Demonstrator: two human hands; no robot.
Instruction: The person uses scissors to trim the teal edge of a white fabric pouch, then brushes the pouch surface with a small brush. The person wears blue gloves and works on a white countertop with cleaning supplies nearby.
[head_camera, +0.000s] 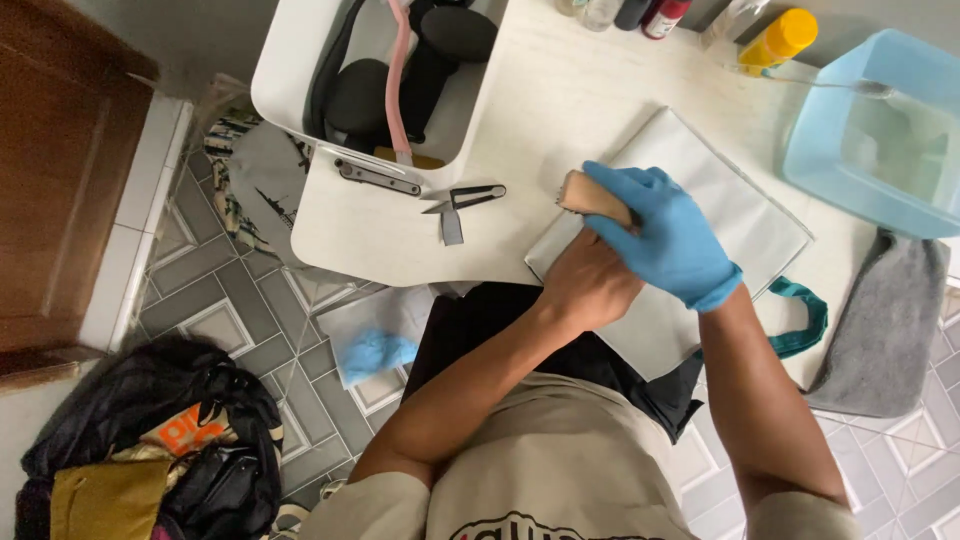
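A: Right hand (668, 240), blue glove, covers most of the wooden brush (590, 196); only one end shows, bristles not discernible.

B: Left hand (588, 282)?

A: Fingers tucked under the gloved hand, contact unclear. The grey sheet (720, 210) hides the table (560, 100) beneath it.

B: Edges?

A: Bottles (660, 14) cut off at the top, caps only. Blue tub (870, 130) cropped at right. Tray (300, 60) contents dark and overlapping; kinds unreadable.

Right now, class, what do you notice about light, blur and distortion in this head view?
Head view: soft, even light, faint shadows; wide-lens bending curves the white table edges; the blue-gloved right hand and bare left hand look sharp; the translucent blue plastic tub shows mild glare.
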